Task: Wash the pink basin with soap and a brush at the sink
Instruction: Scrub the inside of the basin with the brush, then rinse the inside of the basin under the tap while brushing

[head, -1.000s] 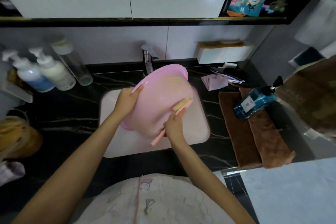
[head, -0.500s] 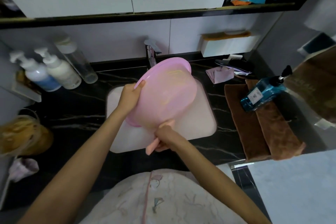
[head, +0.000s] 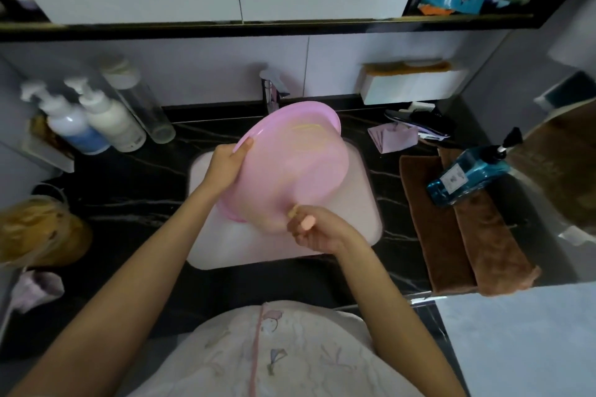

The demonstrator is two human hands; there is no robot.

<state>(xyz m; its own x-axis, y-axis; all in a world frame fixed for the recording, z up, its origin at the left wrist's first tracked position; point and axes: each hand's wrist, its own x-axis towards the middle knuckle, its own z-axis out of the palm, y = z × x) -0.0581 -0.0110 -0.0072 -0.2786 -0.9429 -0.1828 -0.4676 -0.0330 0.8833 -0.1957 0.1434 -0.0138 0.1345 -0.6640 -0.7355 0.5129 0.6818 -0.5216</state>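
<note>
The person is holding the pink basin (head: 290,164) tilted on its side above the sink (head: 367,203). Its underside is facing them and its open rim is pointing toward the faucet (head: 271,90) at the back edge of the counter (head: 129,196). The left hand (head: 225,167) is gripping the basin's left rim, with one digit lying over the edge and the others curling round the outer wall. The right hand (head: 322,232) is wrapping tightly around the pink handle of the brush (head: 304,223). The brush's yellowish head is touching the lowest part of the basin's outer wall, over the front half of the sink. That spot is blurring, so the bristles are not showing clearly. I cannot tell whether the basin's lower rim is touching the sink.

At the back left corner of the counter, two white pump bottles (head: 109,126) and a clear bottle (head: 142,106) are standing close together. Toward the right edge, brown towels (head: 458,235) are lying side by side, reaching the front edge. A blue bottle (head: 467,174) is lying on its side across them. A folded pink cloth (head: 395,138) is lying near the back right corner, just beside some dark items too blurred to name. A white box (head: 412,87) is sitting against the wall above that corner. A yellowish bag (head: 38,232) is sitting at the left edge.
</note>
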